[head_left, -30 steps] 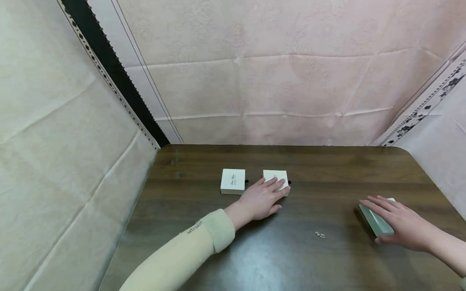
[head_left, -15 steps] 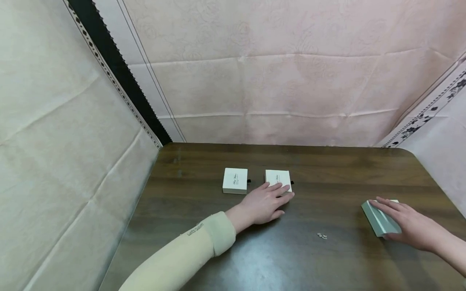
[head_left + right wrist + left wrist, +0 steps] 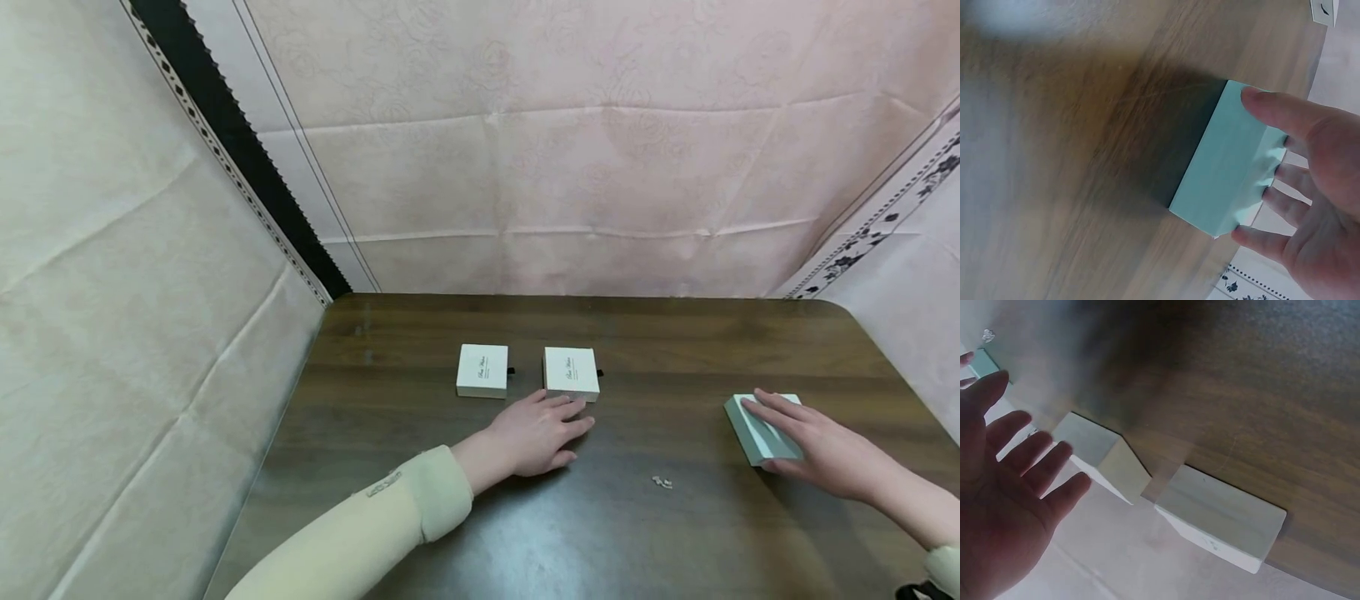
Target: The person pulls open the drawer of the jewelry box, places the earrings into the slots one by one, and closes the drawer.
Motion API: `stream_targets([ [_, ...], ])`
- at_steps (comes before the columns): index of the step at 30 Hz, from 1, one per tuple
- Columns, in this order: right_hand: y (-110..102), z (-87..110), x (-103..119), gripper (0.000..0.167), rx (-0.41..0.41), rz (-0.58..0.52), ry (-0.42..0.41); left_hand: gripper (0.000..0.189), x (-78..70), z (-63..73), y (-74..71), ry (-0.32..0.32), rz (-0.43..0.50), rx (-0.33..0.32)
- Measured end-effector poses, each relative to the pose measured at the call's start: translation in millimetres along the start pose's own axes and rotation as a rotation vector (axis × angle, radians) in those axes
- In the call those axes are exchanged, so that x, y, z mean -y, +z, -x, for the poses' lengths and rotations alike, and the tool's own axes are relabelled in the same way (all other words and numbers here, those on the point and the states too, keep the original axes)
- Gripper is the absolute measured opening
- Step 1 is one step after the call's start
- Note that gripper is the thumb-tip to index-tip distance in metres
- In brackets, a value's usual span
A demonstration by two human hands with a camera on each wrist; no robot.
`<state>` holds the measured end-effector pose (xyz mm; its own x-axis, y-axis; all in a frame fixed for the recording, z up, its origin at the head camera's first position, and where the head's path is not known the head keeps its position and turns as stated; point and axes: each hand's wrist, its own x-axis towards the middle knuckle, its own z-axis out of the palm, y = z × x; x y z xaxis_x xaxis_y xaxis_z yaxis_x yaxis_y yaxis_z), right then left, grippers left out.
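My left hand [image 3: 531, 433], fingers spread, lies just in front of the right-hand white lettered box [image 3: 571, 372]; whether the fingertips touch it I cannot tell. In the left wrist view this box [image 3: 1100, 453] stands beyond the fingers of the left hand [image 3: 1016, 469]. A second white lettered box [image 3: 482, 369] sits to its left. Off to the right, a pale green box [image 3: 761, 429] is held by my right hand [image 3: 832, 450]. The right wrist view shows the thumb at one corner of the green box [image 3: 1219, 162] and the other fingers along its opposite edge.
Small silvery pieces [image 3: 662, 482] lie on the brown wooden table [image 3: 660, 550] between the two hands, too small to make out. A light patterned cloth [image 3: 525, 167] hangs behind the table. Each white box has a small black tab on its right side.
My left hand has drawn back towards me from the top of the right-hand white box, baring its lettering. My right hand and the green box have shifted slightly left and away from me.
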<state>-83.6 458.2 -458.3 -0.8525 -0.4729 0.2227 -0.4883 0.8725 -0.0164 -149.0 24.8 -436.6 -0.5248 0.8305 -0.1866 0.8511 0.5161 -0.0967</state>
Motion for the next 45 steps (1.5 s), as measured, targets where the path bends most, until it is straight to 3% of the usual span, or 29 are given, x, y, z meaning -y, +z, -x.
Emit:
stream_targets([
  [6,-0.7,-13.0,8.5,0.095,0.025,-0.061,0.015,0.055,-1.2,6.8,-3.7,-0.032,0.035,0.041],
  [18,-1.6,-38.2,27.0,0.079,0.09,-0.086,0.07,0.05,2.2,13.5,-6.0,-0.056,0.065,0.023],
  [45,5.2,-80.0,55.4,0.074,0.119,-0.038,0.064,0.047,-4.4,15.9,-4.8,-0.044,0.055,0.015],
])
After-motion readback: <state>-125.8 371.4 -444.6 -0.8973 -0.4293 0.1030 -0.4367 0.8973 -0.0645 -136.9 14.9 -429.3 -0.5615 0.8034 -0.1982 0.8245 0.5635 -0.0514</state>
